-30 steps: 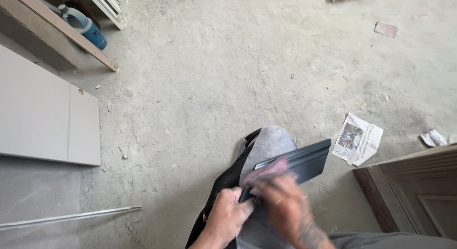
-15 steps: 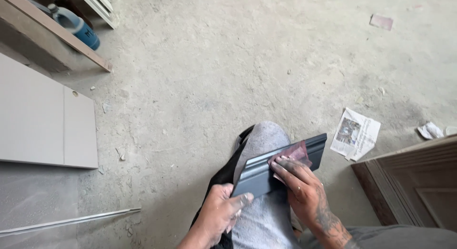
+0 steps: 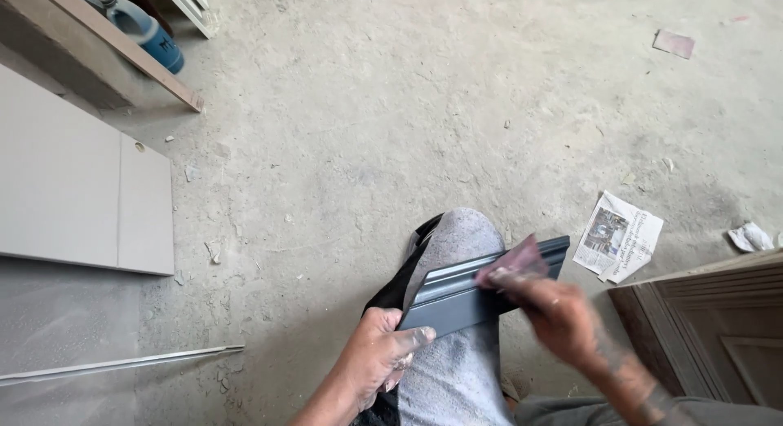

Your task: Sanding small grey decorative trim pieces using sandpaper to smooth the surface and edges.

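Dark grey moulding strip [image 3: 481, 291] laid across knee, running 8 to 2 o'clock. L hand [image 3: 377, 362] clamped on its 8 o'clock end. R hand [image 3: 555, 316], blurred, pinching reddish sandpaper [image 3: 514, 261] against strip's upper face.

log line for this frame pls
left hand: holds end of dark grey moulding strip on knee | right hand: presses reddish sandpaper on strip, blurred | floor: dusty

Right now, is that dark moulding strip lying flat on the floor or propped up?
Propped up: the moulding strip rests across the person's knee, gripped at its near end by the left hand.
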